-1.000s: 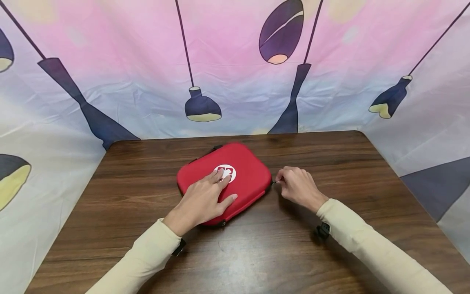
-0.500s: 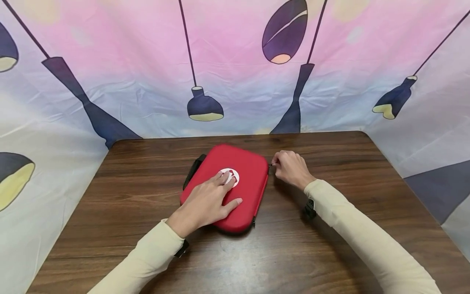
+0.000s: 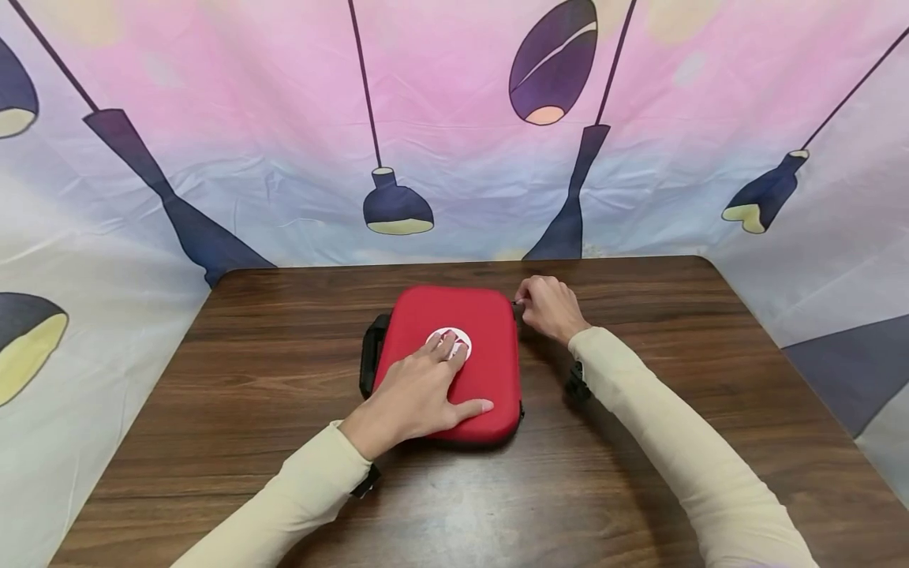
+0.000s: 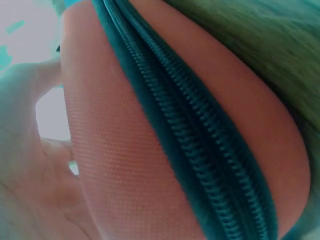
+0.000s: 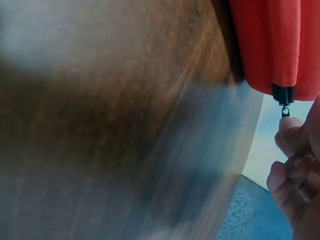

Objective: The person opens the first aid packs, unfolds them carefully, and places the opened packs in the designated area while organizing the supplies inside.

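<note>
The left hand [image 3: 415,394] is laid on the top of a red, rounded rectangular case of stiff, cloth-covered shell [image 3: 490,347]; its fingers are spread and the thumb is pointed toward the right. By the right hand [image 3: 549,306], a small dark zipper pull [image 5: 285,112] is pinched between curled fingers, just beyond the far right corner of the case.

The case is thus placed to the left of the right hand and directly under the left one, which is the nearer of the two. Its long axis appears to be directed from near to far, along the side where the right hand is held.

On the lid, a white round printed emblem [image 3: 466,338] is partly covered by the left fingers. A fine ribbed weave is seen on the shell in the left wrist view, where it is crossed by a black toothed zipper [image 4: 182,135]; its two rows appear parted. To the left side a black strap-like handle [image 3: 371,355] is attached.

The case is rested flat on a dark brown wood-grain table [image 3: 284,339]. Behind the far edge, a wrinkled pastel cloth printed with lamps [image 3: 284,118] is hung.
</note>
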The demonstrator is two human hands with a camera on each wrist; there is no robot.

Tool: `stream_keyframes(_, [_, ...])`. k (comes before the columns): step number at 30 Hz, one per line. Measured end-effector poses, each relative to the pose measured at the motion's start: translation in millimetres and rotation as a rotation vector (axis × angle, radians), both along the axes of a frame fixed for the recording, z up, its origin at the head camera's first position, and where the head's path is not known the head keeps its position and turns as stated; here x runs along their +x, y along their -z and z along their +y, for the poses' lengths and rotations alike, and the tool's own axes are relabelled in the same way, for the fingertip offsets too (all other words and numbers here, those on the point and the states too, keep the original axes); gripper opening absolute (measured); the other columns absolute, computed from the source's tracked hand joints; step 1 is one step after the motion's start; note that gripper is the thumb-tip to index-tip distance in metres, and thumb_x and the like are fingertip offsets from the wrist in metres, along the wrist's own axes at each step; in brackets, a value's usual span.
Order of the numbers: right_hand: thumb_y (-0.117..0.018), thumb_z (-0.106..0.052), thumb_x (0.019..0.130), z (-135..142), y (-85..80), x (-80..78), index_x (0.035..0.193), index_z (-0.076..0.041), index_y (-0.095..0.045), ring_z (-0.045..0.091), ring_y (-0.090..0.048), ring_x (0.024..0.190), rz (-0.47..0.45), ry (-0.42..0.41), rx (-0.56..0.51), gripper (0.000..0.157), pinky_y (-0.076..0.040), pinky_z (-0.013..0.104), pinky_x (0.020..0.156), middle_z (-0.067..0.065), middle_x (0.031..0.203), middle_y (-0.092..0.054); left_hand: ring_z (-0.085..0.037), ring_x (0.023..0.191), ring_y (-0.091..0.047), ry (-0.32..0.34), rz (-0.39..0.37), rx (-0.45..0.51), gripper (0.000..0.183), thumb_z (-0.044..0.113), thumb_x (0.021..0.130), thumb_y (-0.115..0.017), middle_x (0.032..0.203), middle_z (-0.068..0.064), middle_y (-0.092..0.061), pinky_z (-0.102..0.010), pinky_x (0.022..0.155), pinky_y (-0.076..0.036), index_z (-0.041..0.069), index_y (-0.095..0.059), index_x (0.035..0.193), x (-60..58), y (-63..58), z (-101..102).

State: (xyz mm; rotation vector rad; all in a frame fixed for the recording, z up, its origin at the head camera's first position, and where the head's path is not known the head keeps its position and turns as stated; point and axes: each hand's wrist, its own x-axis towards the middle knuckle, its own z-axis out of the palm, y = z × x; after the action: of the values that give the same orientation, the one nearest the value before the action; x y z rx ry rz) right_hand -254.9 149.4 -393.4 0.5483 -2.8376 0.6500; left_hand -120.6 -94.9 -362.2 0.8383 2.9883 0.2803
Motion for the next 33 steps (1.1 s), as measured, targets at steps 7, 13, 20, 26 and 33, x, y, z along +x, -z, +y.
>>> stream_keyframes(7, [-0.058,0.000,0.092,-2,0.8,-7.3,0.093,-0.007,-0.075,0.029,-0.066,0.080,-0.030,0.006,0.010,0.018,-0.055,0.045,0.068,0.008,0.094,-0.069,-0.035,0.141,-0.042,-0.018,0.057,-0.023,0.087,0.070,0.090,-0.058,0.150,-0.019,-0.047,-0.048,0.087,-0.059,0.004,-0.051,0.148,-3.8,2.5,10])
stream_keyframes(13, [-0.058,0.001,0.091,2,-1.4,-5.2,0.094,-0.007,-0.075,0.029,-0.066,0.081,-0.037,0.001,0.043,0.018,-0.055,0.045,0.067,0.009,0.096,-0.071,-0.035,0.142,-0.040,-0.037,0.018,-0.028,0.089,0.070,0.090,-0.058,0.151,-0.019,-0.046,-0.049,0.089,-0.058,0.006,-0.048,0.150,-5.7,2.5,14])
stream_keyframes(20, [-0.059,0.003,0.087,9,1.5,2.0,0.086,-0.009,-0.073,0.027,-0.067,0.079,-0.013,-0.047,0.084,0.018,-0.055,0.046,0.068,0.005,0.086,-0.071,-0.033,0.142,-0.041,-0.057,-0.006,-0.025,0.089,0.070,0.089,-0.060,0.150,-0.018,-0.046,-0.049,0.084,-0.059,0.006,-0.048,0.150,-8.1,2.5,16])
stream_keyframes(26, [-0.061,0.002,0.088,11,2.8,9.6,0.087,-0.009,-0.074,0.026,-0.067,0.081,-0.012,-0.065,0.059,0.017,-0.055,0.046,0.070,0.004,0.086,-0.071,-0.034,0.144,-0.038,-0.076,-0.039,-0.030,0.091,0.071,0.089,-0.060,0.154,-0.019,-0.043,-0.050,0.090,-0.057,0.007,-0.045,0.152,-9.8,1.5,16])
stream_keyframes(33, [-0.063,0.001,0.091,13,-4.1,16.8,0.093,-0.009,-0.076,0.028,-0.069,0.087,-0.048,-0.058,0.025,0.016,-0.056,0.048,0.076,0.005,0.092,-0.071,-0.034,0.146,-0.036,-0.114,-0.118,0.085,0.089,0.067,0.086,-0.067,0.158,-0.016,-0.040,-0.056,0.105,-0.047,0.009,-0.050,0.150,-8.3,-4.6,3])
